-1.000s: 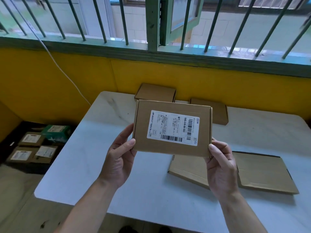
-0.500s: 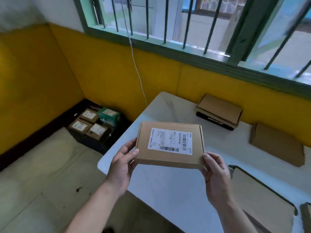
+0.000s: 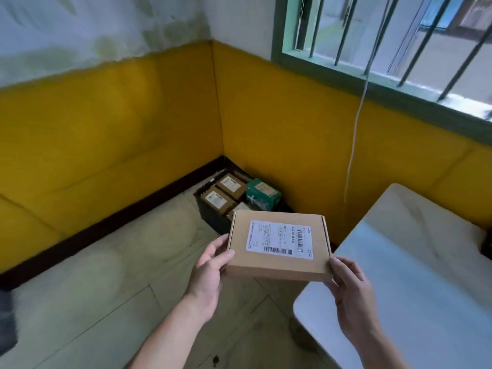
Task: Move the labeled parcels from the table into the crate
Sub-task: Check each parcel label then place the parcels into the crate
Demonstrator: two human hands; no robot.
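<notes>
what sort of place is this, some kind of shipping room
Probably a small parcel dispatch room. The left hand and right hand hold a brown box with a barcoded shipping label, a black crate in the floor corner holds more labelled parcels, and a plain white table stands by a barred window.

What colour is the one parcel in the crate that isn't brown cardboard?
The parcel is green with a pale label on top; the head view shows it best.

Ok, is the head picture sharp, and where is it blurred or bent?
Head view: the brown cardboard parcel with white label is fairly sharp; the yellow wall at left is blurred; the window bars splay from wide-angle distortion; the white table reflects bluish daylight.
</notes>
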